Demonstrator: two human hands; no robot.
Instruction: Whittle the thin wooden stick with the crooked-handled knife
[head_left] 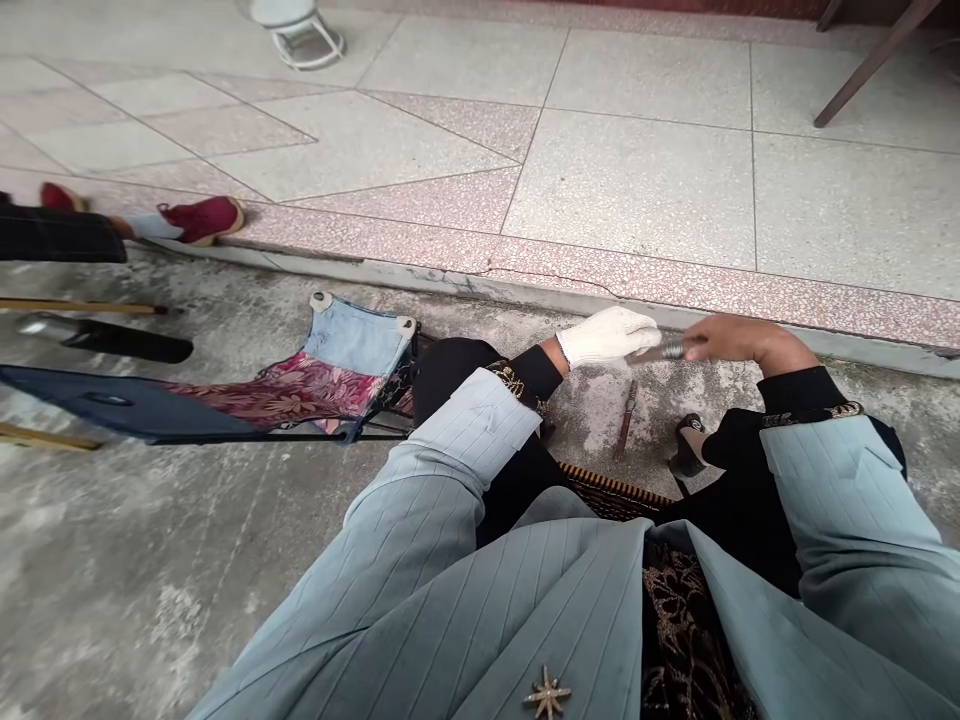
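Observation:
My left hand (609, 337), in a white knit glove, reaches over the ground in front of my knees. Its fingers are curled together, and what lies inside them is hidden. Close by on the right, my bare right hand (729, 341) is closed around a small tool with a ridged, coil-like metal part (673, 350). The tool's blurred brownish end points toward the glove; whether they touch I cannot tell. On the concrete below lies a thin reddish-brown stick-like tool (625, 422).
A raised tiled step (637, 180) runs across the front. To the left stand a folding fabric chair (315, 385) and a person's red shoe (202, 218). A white stool (304, 35) stands far back, a wooden leg (870, 65) at upper right. Beneath me is a woven seat (615, 495).

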